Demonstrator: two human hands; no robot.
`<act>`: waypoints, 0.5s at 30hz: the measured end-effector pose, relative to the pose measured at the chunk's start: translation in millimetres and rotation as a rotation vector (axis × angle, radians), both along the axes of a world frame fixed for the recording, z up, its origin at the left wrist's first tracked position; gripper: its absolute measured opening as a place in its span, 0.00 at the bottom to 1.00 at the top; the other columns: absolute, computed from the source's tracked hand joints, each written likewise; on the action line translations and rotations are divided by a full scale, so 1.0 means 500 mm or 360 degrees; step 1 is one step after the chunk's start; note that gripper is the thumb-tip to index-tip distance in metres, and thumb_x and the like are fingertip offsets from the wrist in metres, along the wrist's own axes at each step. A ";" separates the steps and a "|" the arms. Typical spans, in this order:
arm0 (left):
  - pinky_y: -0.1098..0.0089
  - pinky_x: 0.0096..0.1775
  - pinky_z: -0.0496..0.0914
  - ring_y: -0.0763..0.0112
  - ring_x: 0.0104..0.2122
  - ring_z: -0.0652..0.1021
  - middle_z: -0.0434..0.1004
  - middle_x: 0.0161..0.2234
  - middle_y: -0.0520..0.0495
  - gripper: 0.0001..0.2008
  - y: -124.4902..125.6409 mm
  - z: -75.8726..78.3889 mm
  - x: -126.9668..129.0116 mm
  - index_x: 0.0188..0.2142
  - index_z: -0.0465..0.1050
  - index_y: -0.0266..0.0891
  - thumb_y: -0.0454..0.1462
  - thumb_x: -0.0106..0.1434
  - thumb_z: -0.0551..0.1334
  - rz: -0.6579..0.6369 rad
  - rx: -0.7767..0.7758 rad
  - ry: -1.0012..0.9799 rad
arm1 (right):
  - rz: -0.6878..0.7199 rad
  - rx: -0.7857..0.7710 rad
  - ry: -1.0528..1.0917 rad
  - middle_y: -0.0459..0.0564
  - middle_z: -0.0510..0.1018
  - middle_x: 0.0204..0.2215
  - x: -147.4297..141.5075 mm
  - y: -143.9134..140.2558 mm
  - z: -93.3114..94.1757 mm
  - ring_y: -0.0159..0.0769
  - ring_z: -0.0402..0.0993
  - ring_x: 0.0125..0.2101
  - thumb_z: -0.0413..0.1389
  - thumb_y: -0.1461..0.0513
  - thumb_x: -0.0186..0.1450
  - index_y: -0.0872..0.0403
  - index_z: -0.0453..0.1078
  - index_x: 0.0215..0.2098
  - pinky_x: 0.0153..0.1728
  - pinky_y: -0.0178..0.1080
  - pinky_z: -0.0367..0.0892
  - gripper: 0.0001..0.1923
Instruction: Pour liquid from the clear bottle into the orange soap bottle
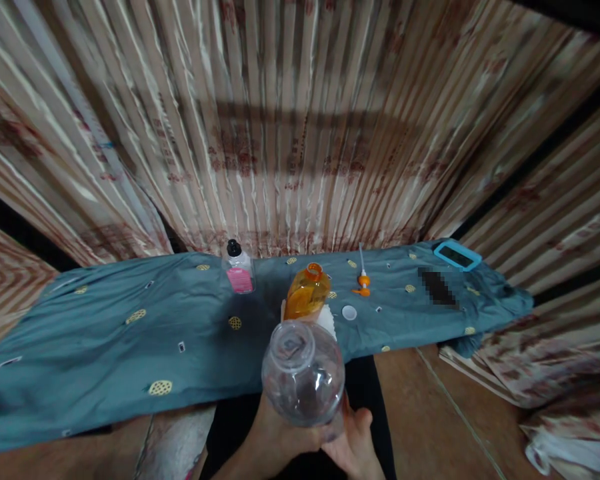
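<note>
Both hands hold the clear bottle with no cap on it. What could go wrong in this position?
The clear bottle is open, and its mouth tilts away from the left hand and right hand, so anything inside might spill onto the blue cloth. The orange bottle stands just beyond it; a push forward could knock it over.

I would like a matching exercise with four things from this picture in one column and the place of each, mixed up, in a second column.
Things:
1. clear empty bottle
2. orange bottle
3. small bottle with pink label
4. blue-framed device

Places:
A. far right end of the teal cloth
B. held in both hands, nearest the camera
C. on the cloth, left of the orange bottle
D. on the cloth, just behind the clear bottle

Pairs: 1-B, 2-D, 3-C, 4-A
</note>
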State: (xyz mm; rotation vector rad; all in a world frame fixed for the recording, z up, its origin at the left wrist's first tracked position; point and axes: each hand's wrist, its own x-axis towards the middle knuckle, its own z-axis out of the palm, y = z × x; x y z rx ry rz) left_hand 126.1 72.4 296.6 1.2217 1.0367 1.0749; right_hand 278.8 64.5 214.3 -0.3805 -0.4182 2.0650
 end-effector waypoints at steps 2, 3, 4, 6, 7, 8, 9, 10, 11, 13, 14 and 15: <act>0.55 0.53 0.78 0.53 0.42 0.83 0.84 0.36 0.44 0.25 0.001 0.022 0.013 0.43 0.79 0.41 0.47 0.46 0.78 -0.0051 -0.0054 -0.0090 | -0.0018 0.0047 0.0005 0.46 0.89 0.43 0.019 -0.008 0.003 0.49 0.86 0.45 0.72 0.39 0.48 0.41 0.84 0.45 0.59 0.54 0.74 0.29; 0.56 0.52 0.78 0.53 0.42 0.83 0.84 0.35 0.44 0.24 0.002 0.032 0.020 0.41 0.79 0.40 0.47 0.47 0.78 -0.0101 -0.0064 -0.0133 | -0.0080 0.0032 0.0016 0.43 0.89 0.41 0.027 -0.014 0.007 0.47 0.86 0.43 0.73 0.43 0.50 0.40 0.84 0.43 0.57 0.50 0.76 0.25; 0.56 0.51 0.78 0.53 0.42 0.83 0.83 0.35 0.43 0.26 0.004 0.042 0.027 0.41 0.79 0.40 0.49 0.47 0.78 -0.0176 -0.0052 -0.0197 | -0.0173 -0.0024 0.0021 0.40 0.89 0.39 0.032 -0.021 0.014 0.43 0.87 0.40 0.75 0.46 0.51 0.40 0.85 0.40 0.55 0.45 0.78 0.20; 0.58 0.46 0.79 0.56 0.37 0.82 0.83 0.35 0.43 0.28 0.009 0.057 0.040 0.39 0.79 0.38 0.53 0.45 0.78 -0.0329 -0.0013 -0.0304 | -0.0367 -0.0229 0.0019 0.35 0.89 0.35 0.037 -0.034 0.034 0.34 0.87 0.37 0.77 0.53 0.50 0.41 0.85 0.34 0.48 0.32 0.80 0.14; 0.58 0.46 0.79 0.56 0.37 0.83 0.84 0.36 0.42 0.28 0.012 0.061 0.043 0.40 0.80 0.38 0.54 0.46 0.77 -0.0394 -0.0026 -0.0313 | -0.0414 -0.0318 0.0044 0.34 0.89 0.32 0.037 -0.038 0.047 0.30 0.87 0.36 0.78 0.55 0.48 0.41 0.84 0.31 0.44 0.27 0.80 0.13; 0.58 0.48 0.78 0.54 0.40 0.83 0.84 0.39 0.41 0.28 0.014 0.063 0.043 0.42 0.80 0.38 0.54 0.48 0.76 -0.0450 -0.0051 -0.0289 | -0.0418 -0.0376 0.0068 0.34 0.89 0.31 0.036 -0.041 0.060 0.29 0.86 0.35 0.79 0.56 0.46 0.41 0.84 0.29 0.40 0.25 0.80 0.14; 0.57 0.50 0.78 0.52 0.44 0.83 0.85 0.42 0.41 0.33 0.016 0.063 0.038 0.47 0.79 0.38 0.55 0.48 0.77 -0.0464 -0.0051 -0.0276 | -0.0392 -0.0398 0.0085 0.36 0.89 0.31 0.034 -0.041 0.072 0.30 0.87 0.35 0.79 0.56 0.45 0.42 0.84 0.29 0.37 0.27 0.80 0.14; 0.55 0.52 0.77 0.49 0.48 0.82 0.84 0.46 0.40 0.40 0.019 0.060 0.029 0.54 0.77 0.40 0.56 0.45 0.77 -0.0351 0.0010 -0.0265 | -0.0357 -0.0388 0.0098 0.40 0.89 0.32 0.033 -0.040 0.083 0.33 0.87 0.35 0.79 0.55 0.44 0.43 0.84 0.30 0.35 0.30 0.81 0.15; 0.53 0.56 0.76 0.45 0.54 0.80 0.82 0.51 0.38 0.46 0.024 0.056 0.016 0.59 0.74 0.41 0.59 0.44 0.77 -0.0178 0.0119 -0.0239 | -0.0338 -0.0347 0.0099 0.44 0.90 0.34 0.032 -0.038 0.091 0.38 0.87 0.34 0.79 0.54 0.44 0.43 0.85 0.32 0.33 0.33 0.81 0.17; 0.50 0.65 0.68 0.44 0.66 0.70 0.73 0.63 0.36 0.48 0.043 0.042 -0.018 0.66 0.67 0.44 0.64 0.52 0.70 0.0216 0.0353 -0.0167 | -0.0325 -0.0243 0.0084 0.53 0.89 0.39 0.037 -0.031 0.098 0.45 0.86 0.35 0.77 0.50 0.45 0.43 0.86 0.38 0.29 0.37 0.79 0.22; 0.50 0.67 0.65 0.44 0.69 0.66 0.68 0.67 0.37 0.46 0.060 0.034 -0.036 0.67 0.65 0.45 0.63 0.55 0.68 0.0392 0.0455 -0.0098 | -0.0338 -0.0201 0.0071 0.55 0.89 0.41 0.042 -0.027 0.096 0.47 0.86 0.35 0.76 0.49 0.46 0.43 0.86 0.40 0.28 0.37 0.78 0.24; 0.50 0.69 0.62 0.46 0.71 0.63 0.64 0.70 0.38 0.44 0.081 0.025 -0.052 0.68 0.62 0.46 0.60 0.58 0.68 0.0532 0.0511 0.0005 | -0.0356 -0.0178 0.0050 0.57 0.88 0.42 0.049 -0.024 0.092 0.48 0.86 0.35 0.76 0.48 0.46 0.44 0.85 0.42 0.28 0.37 0.78 0.26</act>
